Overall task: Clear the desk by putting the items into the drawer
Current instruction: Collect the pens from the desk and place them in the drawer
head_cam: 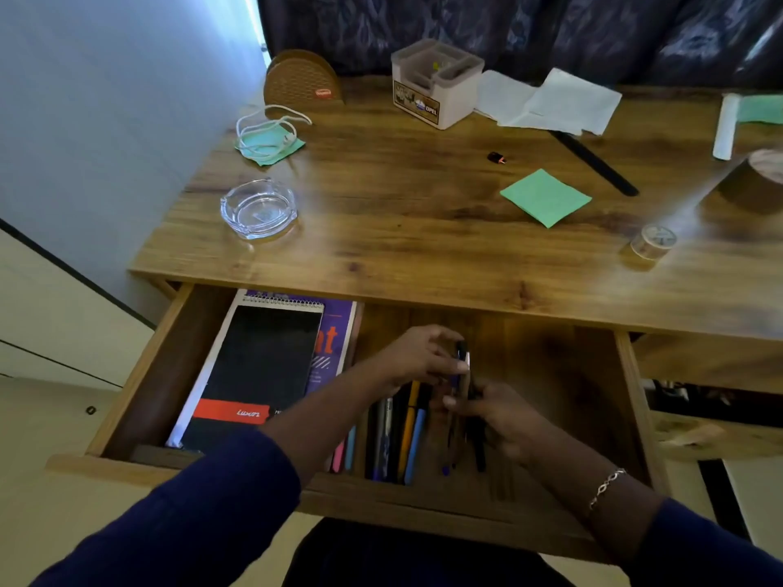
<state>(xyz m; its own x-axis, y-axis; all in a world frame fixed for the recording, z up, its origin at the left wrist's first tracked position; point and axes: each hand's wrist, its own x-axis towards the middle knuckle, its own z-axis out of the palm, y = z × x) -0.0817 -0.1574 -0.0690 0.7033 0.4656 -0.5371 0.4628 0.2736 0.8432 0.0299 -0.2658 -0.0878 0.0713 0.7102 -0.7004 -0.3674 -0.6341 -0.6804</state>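
Right now the pen bundle is over the middle of the open drawer, held between both hands. The left hand pinches its upper end, thumb and fingertips curled onto it. The right hand wraps the lower part with its fingers curled round it. The bundle stands roughly upright with a slight tilt. The pens are mostly dark and the count is unclear.

Just left of it, loose pens lie flat on the drawer floor, side by side: black, yellow, blue and pink. In the left part of the drawer, a black spiral notepad lies on a purple booklet.

Items on the desk, well apart from each other:
- a glass ashtray near the left edge
- a white cable coiled on a green note, with a brown curved holder behind it
- a plastic organizer box at the back, touching white papers
- a black strip that runs out from under the papers
- a small dark item, too small to identify
- a green sticky note at centre right
- a small tape roll and a brown tape roll at the right
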